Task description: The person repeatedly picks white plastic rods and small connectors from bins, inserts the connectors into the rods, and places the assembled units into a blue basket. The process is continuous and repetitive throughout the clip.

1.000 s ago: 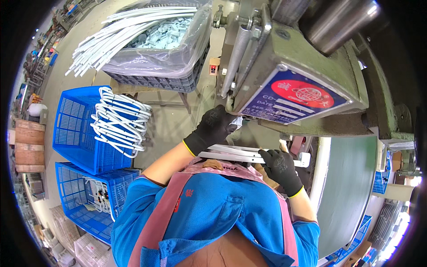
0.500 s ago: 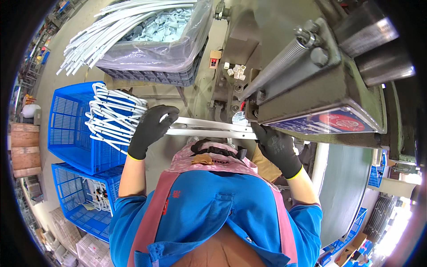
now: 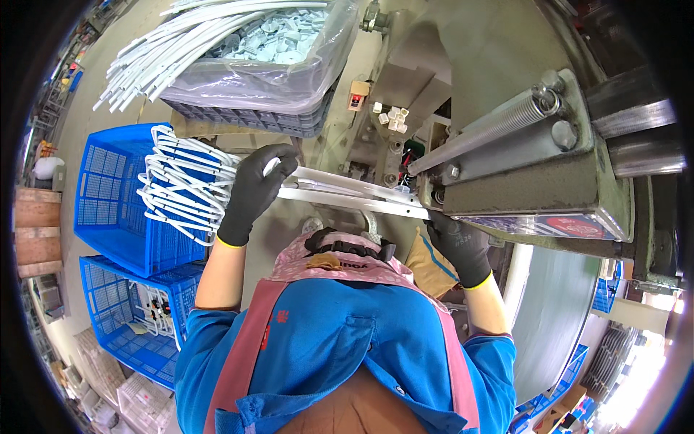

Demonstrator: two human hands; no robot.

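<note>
The black-gloved left hand (image 3: 259, 192) is closed around the left end of the white tubes (image 3: 347, 202); whether the right hand (image 3: 460, 247) grips their other end, beside the machine (image 3: 520, 197), I cannot tell. Bent white frames (image 3: 189, 189) lie across the right edge of the upper blue crate (image 3: 114, 181); long white rods (image 3: 155, 65) overhang the left edge of the grey crate (image 3: 278, 120).

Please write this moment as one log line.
left hand: holds white bars | right hand: at bars' right end, grip unclear | machine: beside right hand | blue crates: left
</note>
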